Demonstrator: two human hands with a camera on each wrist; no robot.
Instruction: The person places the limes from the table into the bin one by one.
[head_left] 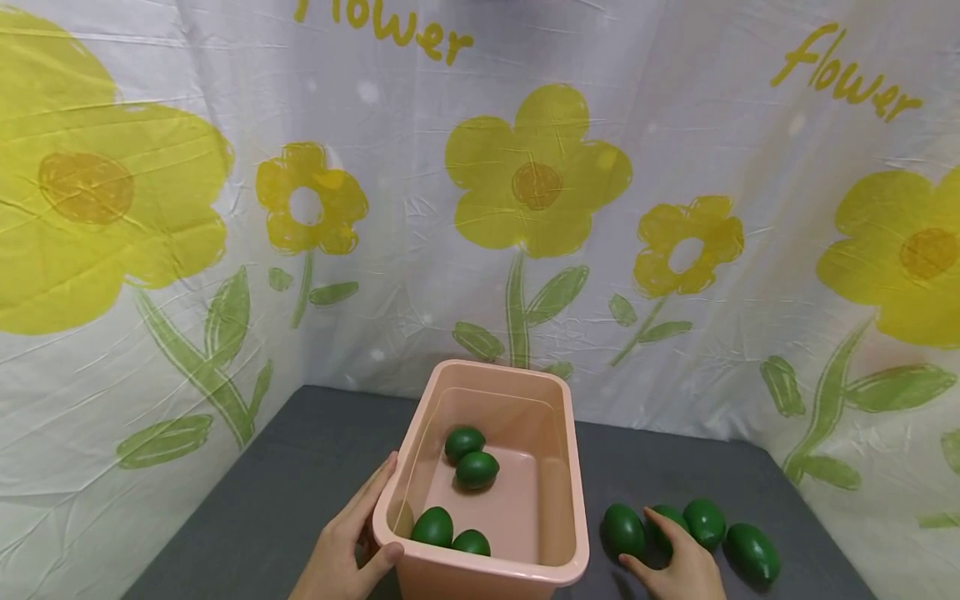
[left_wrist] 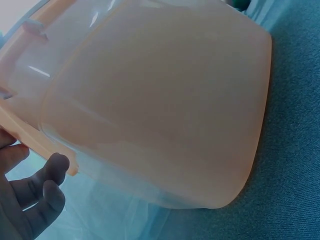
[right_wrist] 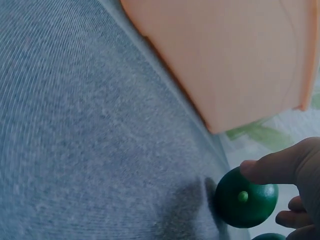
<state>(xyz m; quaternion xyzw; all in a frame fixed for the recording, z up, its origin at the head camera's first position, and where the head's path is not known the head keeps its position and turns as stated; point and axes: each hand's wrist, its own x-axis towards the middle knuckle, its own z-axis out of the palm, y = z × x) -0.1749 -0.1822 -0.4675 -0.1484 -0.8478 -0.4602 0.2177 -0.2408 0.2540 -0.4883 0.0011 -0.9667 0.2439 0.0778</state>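
My left hand (head_left: 348, 533) grips the near left corner of a peach plastic bin (head_left: 551, 575), thumb at the front rim and fingers along the left side. In the left wrist view, its fingers (left_wrist: 56, 165) are beside the bin's rim. Inside lie several glossy dark green avocados (head_left: 477, 471). To the bin's right, my right hand (head_left: 678, 567) has its thumb and forefinger at the leftmost avocado (head_left: 622, 530) of a row. In the right wrist view, the thumb lies over this avocado (right_wrist: 247, 200), its pale stem nub showing; the forefinger is hidden there.
More avocados (head_left: 705, 524) sit close together right of and behind the right hand, the last one (head_left: 752, 553) nearest the table's right edge. The grey cloth-covered table (head_left: 322, 450) meets a white sheet (head_left: 397, 250) printed with yellow flowers at the back and sides.
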